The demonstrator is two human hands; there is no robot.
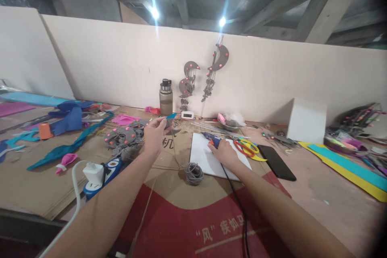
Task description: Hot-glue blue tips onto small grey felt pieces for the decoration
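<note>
While the left hand (157,133) pinches a small grey piece (169,122), the right hand (224,153) wraps a blue glue gun (215,141). Grey cord coil (194,173): between hands, nearer the body; the trailing cable (238,201) might snag it if the gun swings left.

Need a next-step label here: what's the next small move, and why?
Probably bring the blue corded tool, seemingly a glue gun, toward the small flat grey piece. The right hand already grips the tool over the white rectangular board, while the left hand pinches the piece, with a thin grey strand hanging below it.
</note>
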